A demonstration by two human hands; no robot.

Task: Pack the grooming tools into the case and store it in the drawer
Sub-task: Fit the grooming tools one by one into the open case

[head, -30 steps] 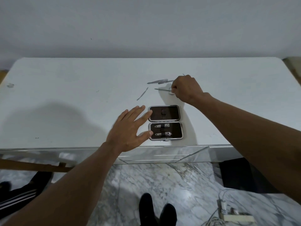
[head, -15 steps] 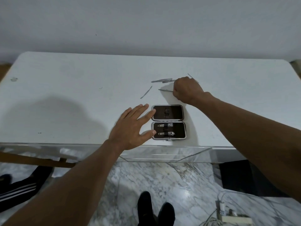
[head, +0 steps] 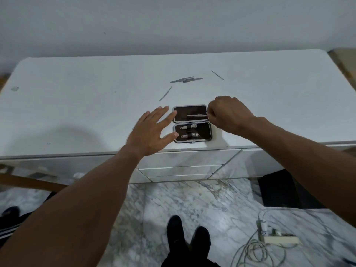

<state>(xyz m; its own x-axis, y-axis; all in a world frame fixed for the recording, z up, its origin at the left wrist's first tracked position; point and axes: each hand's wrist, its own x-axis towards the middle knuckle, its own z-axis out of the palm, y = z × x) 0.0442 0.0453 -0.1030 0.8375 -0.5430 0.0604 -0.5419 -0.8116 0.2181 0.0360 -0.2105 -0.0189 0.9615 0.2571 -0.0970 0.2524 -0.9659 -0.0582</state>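
— Steel was pinched in the right hand (head: 229, 114): a slim tool (head: 196, 116) was held by its end, its length lying over the far half of the open case (head: 192, 124). How was the case kept from sliding?

— It was steadied by the left hand (head: 152, 135), spread wide and flat, fingertips touching the case's left edge near the front of the bench (head: 77, 112).

— What was judged to matter for the step?

— The tool was best kept level and slid under the holding strap, not pressed down. Two clippers (head: 189, 131) were already seated in the near half.

— And what was left?

— Three loose tools (head: 186, 79) were left farther back, and the drawer (head: 179, 170) below was shut.
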